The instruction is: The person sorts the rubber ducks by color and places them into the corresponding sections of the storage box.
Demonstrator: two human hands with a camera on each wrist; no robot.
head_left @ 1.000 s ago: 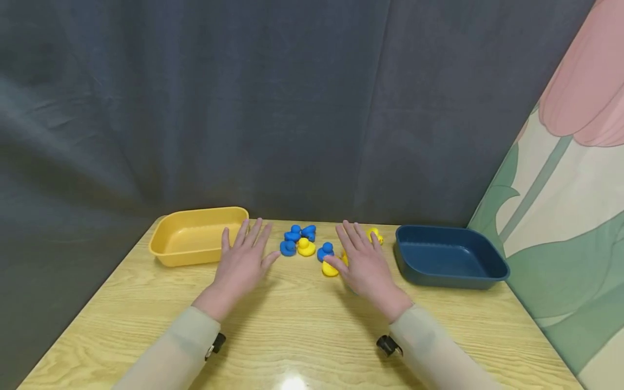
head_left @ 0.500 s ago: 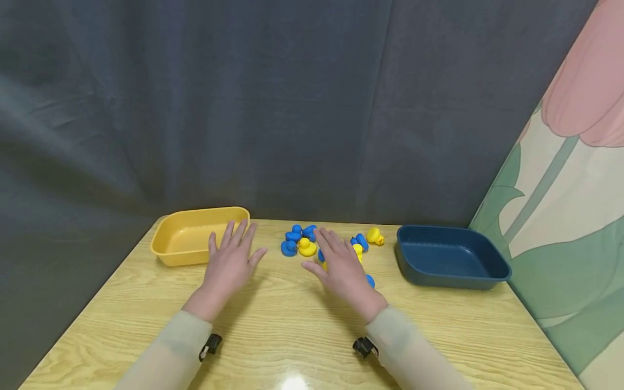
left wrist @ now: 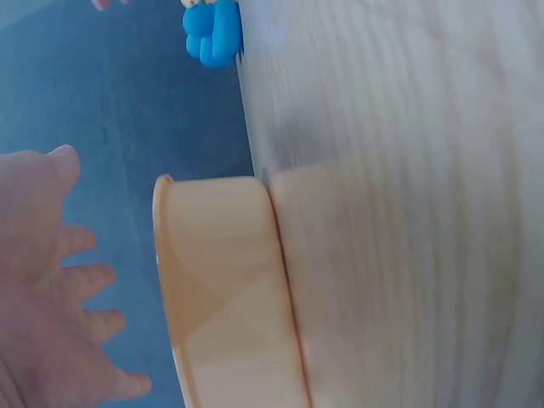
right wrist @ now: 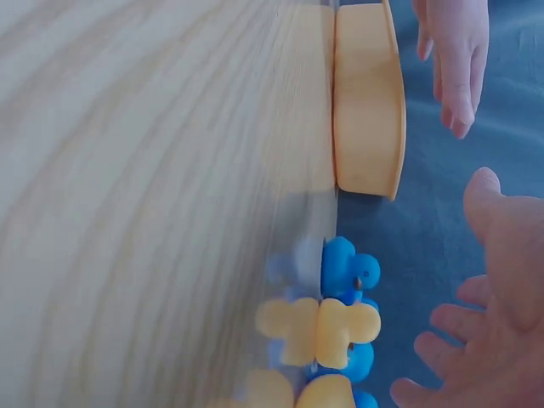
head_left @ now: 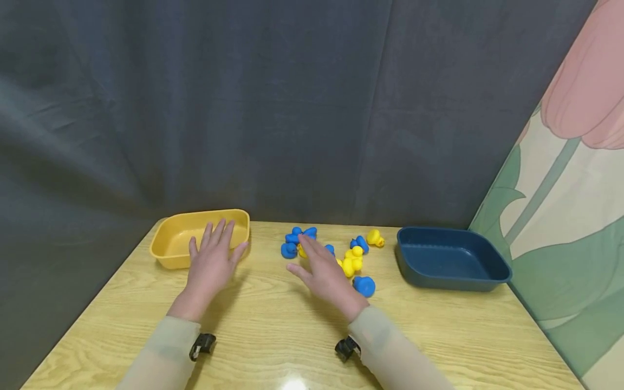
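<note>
My left hand [head_left: 210, 268] hovers palm down with spread, straight fingers in front of the yellow bin [head_left: 170, 261], its fingertips overlapping the bin in the head view. The left wrist view shows a gap between those fingers and the bin's rim. My right hand [head_left: 324, 273] is held above the table beside the rubber ducks, fingers extended and thumb apart, holding nothing. It hides part of a yellow duck. Several blue ducks [head_left: 289, 250] cluster behind its fingertips. Yellow ducks [head_left: 352, 264] and a tipped blue duck [head_left: 364, 286] lie to its right.
A dark blue bin [head_left: 453, 260] stands at the table's right. One yellow duck [head_left: 375, 238] and one blue duck [head_left: 361, 244] lie near the back edge. A dark curtain [head_left: 312, 108] hangs behind the wooden table [head_left: 273, 346]; a flowered cloth [head_left: 575, 233] hangs at right.
Both hands have moved left across the table, the left one over to the yellow bin's front. More ducks show to the right of my right hand. The ducks and bins stay put.
</note>
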